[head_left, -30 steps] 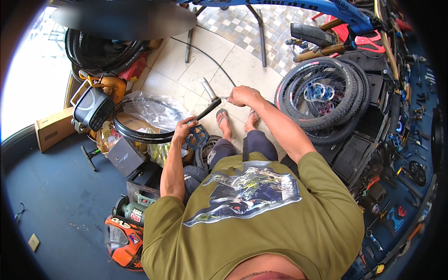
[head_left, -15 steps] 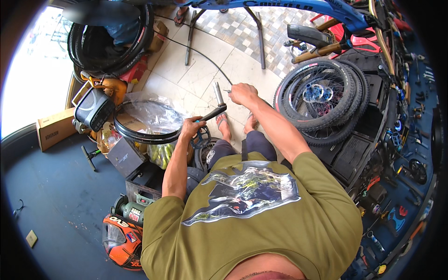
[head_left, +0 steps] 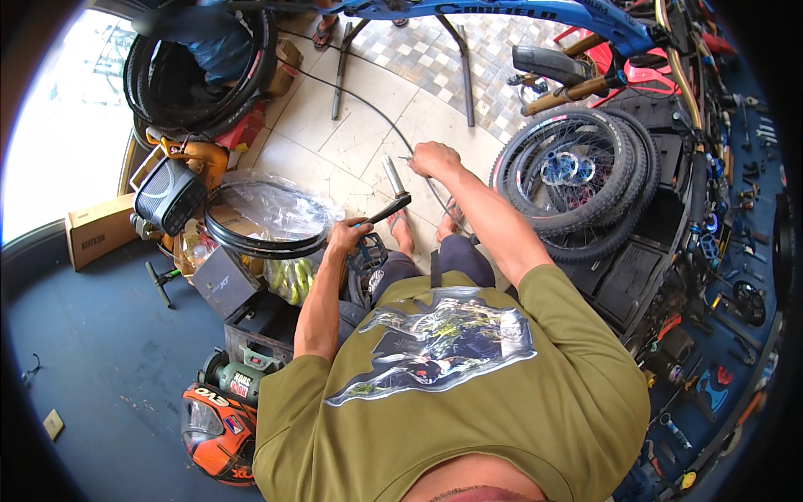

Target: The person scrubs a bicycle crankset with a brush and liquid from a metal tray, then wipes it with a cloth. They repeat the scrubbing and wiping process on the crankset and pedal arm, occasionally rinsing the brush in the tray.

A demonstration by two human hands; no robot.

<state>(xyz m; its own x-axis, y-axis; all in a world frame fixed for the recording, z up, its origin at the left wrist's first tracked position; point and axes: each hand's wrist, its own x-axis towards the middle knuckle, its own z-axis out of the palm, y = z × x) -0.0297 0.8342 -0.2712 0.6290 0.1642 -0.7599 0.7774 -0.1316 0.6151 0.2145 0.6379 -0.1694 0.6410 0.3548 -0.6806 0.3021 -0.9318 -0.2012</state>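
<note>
My left hand is closed around the pedal end of a black bicycle crank arm. A silver spindle sticks up from the crank's other end. Beside the hand hangs a dark blue pedal. To the right, my right hand is closed at the end of a thin dark hose, on what looks like an air blow gun. Only its small tip shows, pointing toward the spindle but apart from it. The fingers hide its body.
Stacked bicycle wheels lie at the right. Rims in plastic and a dark box stand left, with an orange helmet nearer. A blue bike frame crosses the far edge above stand legs. Tools line the right.
The crank has shifted slightly down and to the right, and the spindle's top now sits a little lower. My right hand has moved slightly down, and a hose section shows beneath it.
</note>
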